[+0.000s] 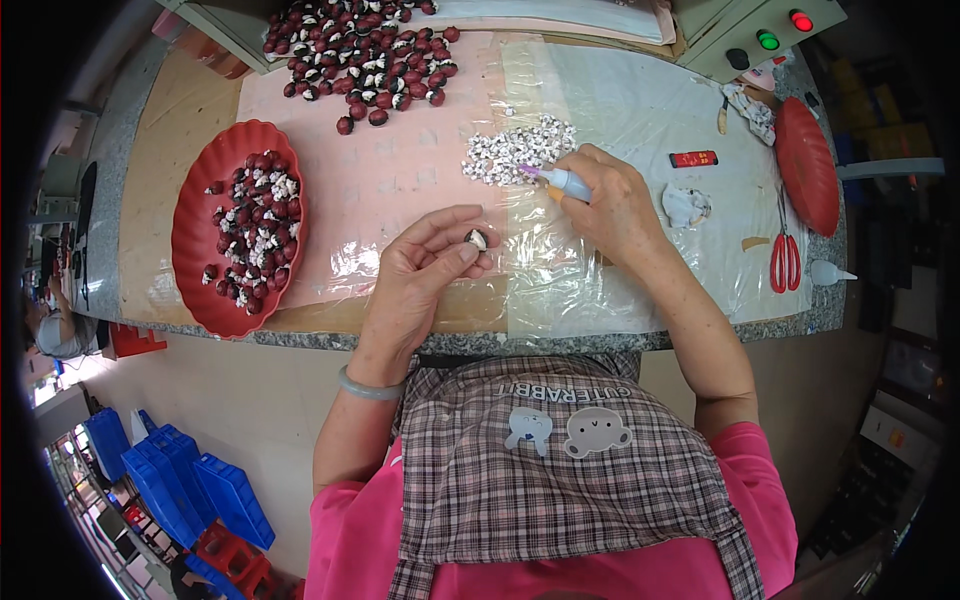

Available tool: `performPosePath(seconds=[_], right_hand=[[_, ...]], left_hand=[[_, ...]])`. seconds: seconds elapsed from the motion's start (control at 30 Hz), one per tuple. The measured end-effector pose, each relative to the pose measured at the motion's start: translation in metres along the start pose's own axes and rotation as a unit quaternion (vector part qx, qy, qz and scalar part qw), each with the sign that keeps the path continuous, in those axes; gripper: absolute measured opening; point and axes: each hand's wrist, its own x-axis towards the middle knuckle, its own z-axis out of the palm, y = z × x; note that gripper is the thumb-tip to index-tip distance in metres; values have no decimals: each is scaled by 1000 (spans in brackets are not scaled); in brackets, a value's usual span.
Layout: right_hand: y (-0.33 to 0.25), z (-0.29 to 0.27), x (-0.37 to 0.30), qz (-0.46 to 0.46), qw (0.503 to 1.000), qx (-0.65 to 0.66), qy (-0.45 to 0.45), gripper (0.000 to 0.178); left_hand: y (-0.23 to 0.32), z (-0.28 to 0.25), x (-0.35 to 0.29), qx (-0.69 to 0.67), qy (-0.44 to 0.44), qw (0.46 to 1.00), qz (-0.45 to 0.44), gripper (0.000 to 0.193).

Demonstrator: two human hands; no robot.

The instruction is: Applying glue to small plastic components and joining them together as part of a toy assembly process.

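Between the thumb and fingers of my left hand (428, 255) is a small round bead (478, 239), dark with a white part facing up. My right hand (612, 200) grips a small pale-blue squeeze bottle (568, 184) with a thin purple tip. That tip points into a pile of small white-and-dark pieces (520, 150) on the plastic-covered table. To the left stands a red scalloped tray (188, 210) holding dark-red balls and white pieces. Many dark-red, black and white balls (385, 75) lie spread at the back.
On the right are a red-and-black lighter (693, 159), a crumpled tissue (686, 206), red-handled scissors (786, 262), a small white nozzle bottle (830, 273) and another red tray (806, 165). A machine panel with lit buttons (768, 40) stands at the back right. Blue crates (180, 480) are on the floor.
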Motion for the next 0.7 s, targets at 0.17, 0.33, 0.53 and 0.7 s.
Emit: performPosePath(seconds=[0.17, 0.33, 0.53, 0.7], right_hand=[[-19, -12, -7, 204, 941, 249, -99, 13], [-42, -9, -22, 208, 906, 359, -82, 11], [-42, 0, -31, 230, 897, 372, -65, 11], [-46, -3, -31, 239, 896, 368, -67, 14]], left_hand=[[-6, 7, 1, 23, 1, 1000, 14, 26], [-11, 13, 1, 42, -9, 998, 41, 27], [-12, 19, 0, 61, -20, 997, 44, 28], [-12, 21, -1, 72, -7, 996, 43, 27]])
